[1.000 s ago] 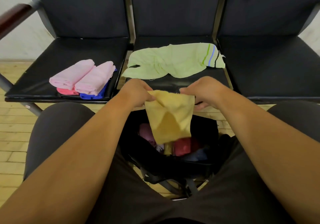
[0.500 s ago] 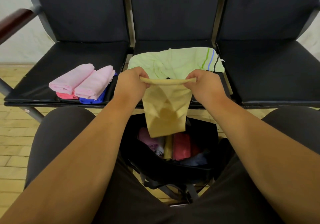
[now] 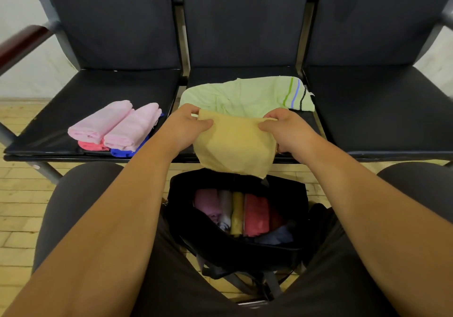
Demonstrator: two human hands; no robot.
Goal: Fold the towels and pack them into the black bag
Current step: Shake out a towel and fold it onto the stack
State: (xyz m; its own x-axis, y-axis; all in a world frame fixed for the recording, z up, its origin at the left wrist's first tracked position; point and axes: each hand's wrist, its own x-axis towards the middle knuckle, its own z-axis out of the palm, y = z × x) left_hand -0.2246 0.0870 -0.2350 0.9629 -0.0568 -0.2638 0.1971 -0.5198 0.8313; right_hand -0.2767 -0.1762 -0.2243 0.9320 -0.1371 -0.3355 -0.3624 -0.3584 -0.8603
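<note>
Both hands up above the black bag (image 3: 235,250), sharing one yellow towel (image 3: 232,145): left hand (image 3: 188,123) pinching the towel's upper left corner between thumb and fingers, right hand (image 3: 284,128) clamped on the upper right corner, cloth stretched between them and hanging with its lowest tip just over the bag's far rim. Bag open on the floor between the knees, already holding rolled towels side by side: mauve roll (image 3: 208,206) at its left, pale grey roll (image 3: 225,209) next, yellow roll (image 3: 236,212) in the middle, red roll (image 3: 256,215) to the right, something dark blue at the near right corner. Beyond the bag, on the middle seat (image 3: 304,123), a light green towel (image 3: 245,96) lying unfolded and rumpled, striped at its right end. Beyond and left of the bag, on the left seat (image 3: 98,91), two pink rolls (image 3: 115,123) resting on a red towel (image 3: 92,146) and a blue towel (image 3: 122,152), touching each other
</note>
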